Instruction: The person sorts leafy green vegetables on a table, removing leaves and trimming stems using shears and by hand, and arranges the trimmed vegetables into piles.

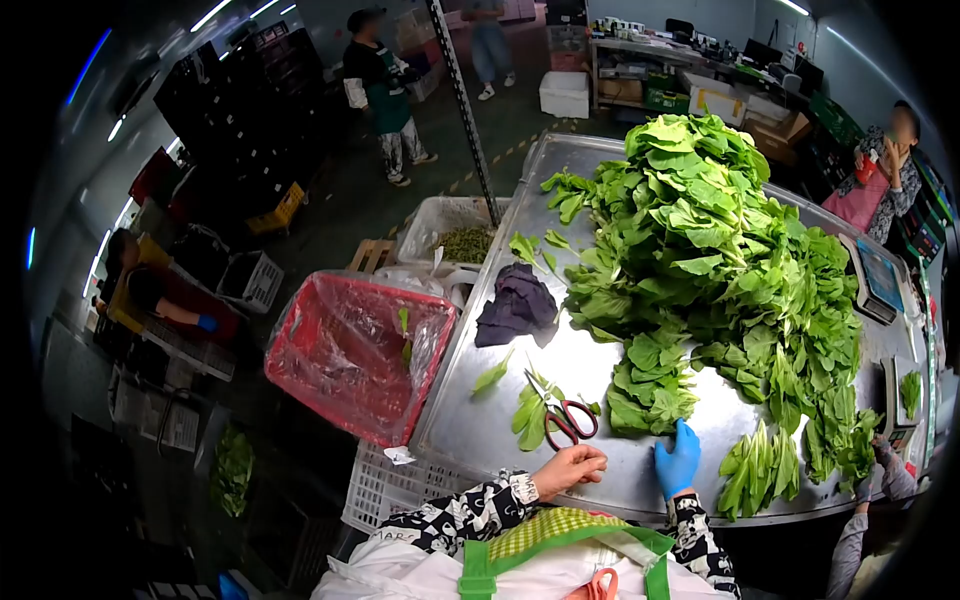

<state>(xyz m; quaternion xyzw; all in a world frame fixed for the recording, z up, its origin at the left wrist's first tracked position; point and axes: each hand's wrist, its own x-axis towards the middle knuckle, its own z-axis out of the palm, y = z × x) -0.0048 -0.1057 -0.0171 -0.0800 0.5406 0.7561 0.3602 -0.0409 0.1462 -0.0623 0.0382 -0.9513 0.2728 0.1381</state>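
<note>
A big heap of leafy greens (700, 230) covers much of the metal table (470, 420). My left hand (571, 471) is bare, its fingers curled together just below the red-handled scissors (570, 422); whether they hold anything is too small to tell. My right hand (678, 458) wears a blue glove and rests at the lower edge of a smaller bunch of greens (650, 390), fingers pointing up toward it. Loose leaves (530, 415) lie under and beside the scissors. Above them is a crumpled dark cloth (517, 305).
Left of the table stands a red crate (350, 350) lined with plastic, with a white crate (400, 485) below it. A small bunch (760, 470) and scales (877, 280) are to the right. A co-worker's hands (880, 455) touch greens there. Other people stand farther off.
</note>
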